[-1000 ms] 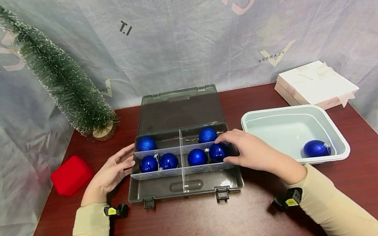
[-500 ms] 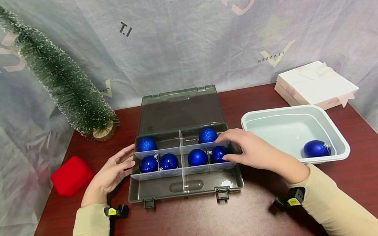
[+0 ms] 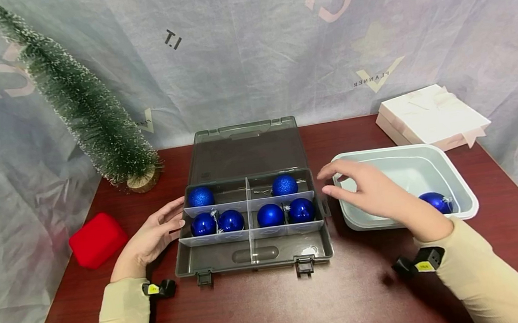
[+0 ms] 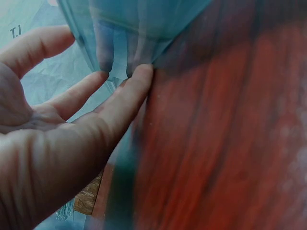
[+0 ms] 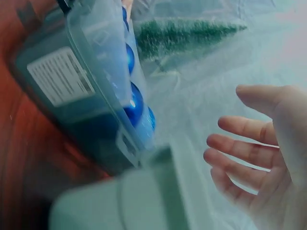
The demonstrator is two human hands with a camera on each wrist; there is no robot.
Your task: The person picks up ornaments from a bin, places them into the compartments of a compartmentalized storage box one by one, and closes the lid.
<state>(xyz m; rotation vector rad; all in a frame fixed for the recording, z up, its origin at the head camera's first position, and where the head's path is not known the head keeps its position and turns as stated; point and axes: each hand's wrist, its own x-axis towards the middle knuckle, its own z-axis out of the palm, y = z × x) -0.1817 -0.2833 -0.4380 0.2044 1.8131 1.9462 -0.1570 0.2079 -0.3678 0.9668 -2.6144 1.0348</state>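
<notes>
A clear grey divided case (image 3: 222, 261) lies with its lid (image 3: 246, 152) folded back. Its middle row holds several blue Christmas balls, among them a shiny one (image 3: 301, 210) at the right end. Two glittery balls, one at left (image 3: 201, 196) and one at right (image 3: 284, 184), sit in the back row. My left hand (image 3: 156, 236) rests its fingertips against the case's left side, fingers fairly straight. Over the left rim of a pale plastic tub (image 3: 466, 199) hovers my right hand (image 3: 369, 187), fingers loosely bent and holding nothing. Inside the tub lies another blue ball (image 3: 436, 201), partly hidden by that hand.
A small frosted Christmas tree (image 3: 90, 110) on a wooden base stands at the back left. In front of it lies a red box (image 3: 98, 240). Behind the tub is a white gift box (image 3: 432, 113) with a ribbon. A printed cloth (image 3: 239, 54) hangs behind the table.
My right hand has let go of the shiny ball in the case's middle row, right end, and moved right to the tub. My left hand has stayed at the case's side.
</notes>
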